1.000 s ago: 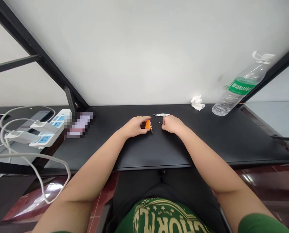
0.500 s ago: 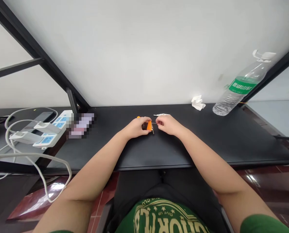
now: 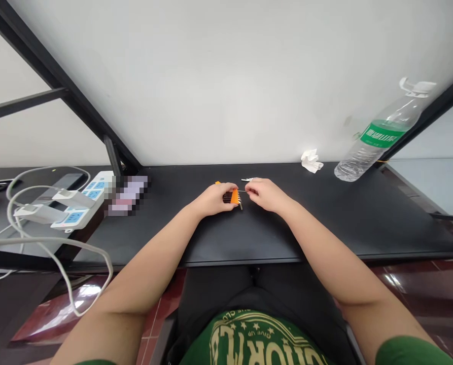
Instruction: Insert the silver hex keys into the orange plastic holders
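Head view of a person seated at a black desk (image 3: 325, 223), both forearms resting on it. The left hand (image 3: 213, 198) is curled closed around an orange bit holder (image 3: 234, 196), pinning it against the desktop near the middle of the desk; dark bit shanks show between the fingers, and metal tips project from the holder's right edge. The right hand (image 3: 266, 195) lies just right of the holder, thumb and forefinger pressed together on a thin metal bit (image 3: 242, 191) whose free end meets or nearly meets the holder; whether it has entered a slot is too small to tell. A few more loose metal bits (image 3: 248, 179) lie on the desk just beyond the right hand. Judged risks: the bit is slender and held only at one end, so a slight tilt could make it miss its slot and slip from the pinch; the holder could skid or tip if the left hand's grip loosens, spilling the seated bits. Well apart stand a plastic water bottle (image 3: 378, 137) and a crumpled tissue (image 3: 310, 161) at far right, and a power strip (image 3: 77, 205) with white cables at left.
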A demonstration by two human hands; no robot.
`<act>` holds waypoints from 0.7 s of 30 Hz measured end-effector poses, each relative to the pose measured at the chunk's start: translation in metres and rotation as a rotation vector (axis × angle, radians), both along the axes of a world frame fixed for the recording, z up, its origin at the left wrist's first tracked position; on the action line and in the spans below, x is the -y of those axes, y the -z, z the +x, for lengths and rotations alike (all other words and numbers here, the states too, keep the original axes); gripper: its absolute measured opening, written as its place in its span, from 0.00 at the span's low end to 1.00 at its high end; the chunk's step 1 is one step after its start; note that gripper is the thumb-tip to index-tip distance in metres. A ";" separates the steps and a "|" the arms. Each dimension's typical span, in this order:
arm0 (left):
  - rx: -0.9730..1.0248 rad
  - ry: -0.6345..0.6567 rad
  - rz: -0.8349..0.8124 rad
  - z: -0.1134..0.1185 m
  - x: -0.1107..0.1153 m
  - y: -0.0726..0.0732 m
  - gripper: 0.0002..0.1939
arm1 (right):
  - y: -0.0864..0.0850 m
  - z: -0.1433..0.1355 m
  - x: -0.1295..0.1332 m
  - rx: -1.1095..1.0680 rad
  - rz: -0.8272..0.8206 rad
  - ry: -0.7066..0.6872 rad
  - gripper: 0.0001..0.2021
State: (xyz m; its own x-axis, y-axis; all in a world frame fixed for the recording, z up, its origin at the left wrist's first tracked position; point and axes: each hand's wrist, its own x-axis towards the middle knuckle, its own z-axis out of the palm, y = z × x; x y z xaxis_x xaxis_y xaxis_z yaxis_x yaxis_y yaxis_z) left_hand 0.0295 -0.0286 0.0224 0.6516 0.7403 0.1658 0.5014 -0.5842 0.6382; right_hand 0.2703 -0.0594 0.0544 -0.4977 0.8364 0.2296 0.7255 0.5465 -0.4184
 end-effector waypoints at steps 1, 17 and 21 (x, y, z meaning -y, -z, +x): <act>0.005 0.002 -0.002 0.000 0.000 0.000 0.25 | 0.000 0.000 0.000 0.001 0.002 0.001 0.09; -0.055 -0.002 0.030 -0.001 0.001 -0.002 0.26 | -0.003 -0.001 0.002 -0.036 0.004 -0.019 0.09; -0.018 0.019 0.081 0.000 0.004 -0.004 0.23 | -0.005 -0.003 0.004 -0.210 -0.063 -0.024 0.08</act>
State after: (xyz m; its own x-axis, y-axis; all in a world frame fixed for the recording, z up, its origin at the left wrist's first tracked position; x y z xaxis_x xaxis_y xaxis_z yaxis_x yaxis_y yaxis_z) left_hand 0.0296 -0.0323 0.0263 0.6686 0.7126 0.2125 0.5011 -0.6429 0.5794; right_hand 0.2670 -0.0638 0.0592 -0.4644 0.8410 0.2777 0.6058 0.5304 -0.5931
